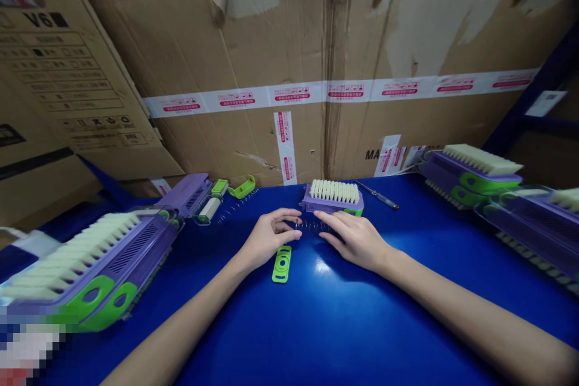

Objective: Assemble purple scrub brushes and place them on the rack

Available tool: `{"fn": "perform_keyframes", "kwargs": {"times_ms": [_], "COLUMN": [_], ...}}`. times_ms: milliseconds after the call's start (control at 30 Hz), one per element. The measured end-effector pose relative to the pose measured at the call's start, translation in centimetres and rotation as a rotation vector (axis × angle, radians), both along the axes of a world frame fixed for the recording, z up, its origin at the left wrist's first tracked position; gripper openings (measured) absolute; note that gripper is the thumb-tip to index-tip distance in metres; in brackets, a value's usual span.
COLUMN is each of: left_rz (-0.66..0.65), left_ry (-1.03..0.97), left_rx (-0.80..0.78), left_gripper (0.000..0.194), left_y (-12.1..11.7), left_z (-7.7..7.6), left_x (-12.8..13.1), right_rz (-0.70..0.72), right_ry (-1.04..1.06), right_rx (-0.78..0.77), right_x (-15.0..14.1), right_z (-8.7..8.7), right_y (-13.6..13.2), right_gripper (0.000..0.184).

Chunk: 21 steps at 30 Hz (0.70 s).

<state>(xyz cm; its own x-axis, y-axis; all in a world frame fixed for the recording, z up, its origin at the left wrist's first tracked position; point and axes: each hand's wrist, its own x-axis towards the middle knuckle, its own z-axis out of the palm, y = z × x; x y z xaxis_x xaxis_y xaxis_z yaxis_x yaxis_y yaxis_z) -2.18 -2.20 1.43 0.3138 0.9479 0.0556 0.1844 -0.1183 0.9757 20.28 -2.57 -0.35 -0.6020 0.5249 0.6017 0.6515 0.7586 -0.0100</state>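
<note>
Tabletop [362, 325] is a super deep blue across the lower frame. The brush [333, 198] mid-frame is purple with cream bristles, and the far-left brushes [85, 250] share that combo plus lime-green bits. Flat plate [281, 271] below centre: all lime green. Spring [310, 225] above it looks silvery. Cardboard [253, 42] up top is brown, crossed by white tape [253, 98] with repeating red print.

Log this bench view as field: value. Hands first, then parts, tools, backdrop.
left hand: fingers at left end of spring; grip unclear
right hand: fingers at right end of same spring; grip unclear
near left hand: green plate, flat on blue table
beyond hands: small brush, bristles up
left of hands: second spring, green holder
tool: screwdriver, right of small brush
backdrop: cardboard, taped
</note>
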Motion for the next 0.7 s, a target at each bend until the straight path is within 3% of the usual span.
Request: {"fn": "perform_keyframes", "kwargs": {"times_ms": [500,700], "left_rz": [0.115,0.093], "left_ry": [-0.08,-0.1], "left_rx": [-0.036,-0.012], "left_gripper": [0.035,0.033], "left_y": [0.05,0.02], "left_z": [-0.05,-0.08], "left_x": [0.33,0.31], "right_rz": [-0.039,-0.025], "right_ry": [-0.006,0.008], "right_rx": [0.075,0.053], "right_x": [-0.16,-0.1], "right_z": [0.1,-0.07], "right_y": [0.07,0.19], "right_gripper": [0.035,0.036]}}
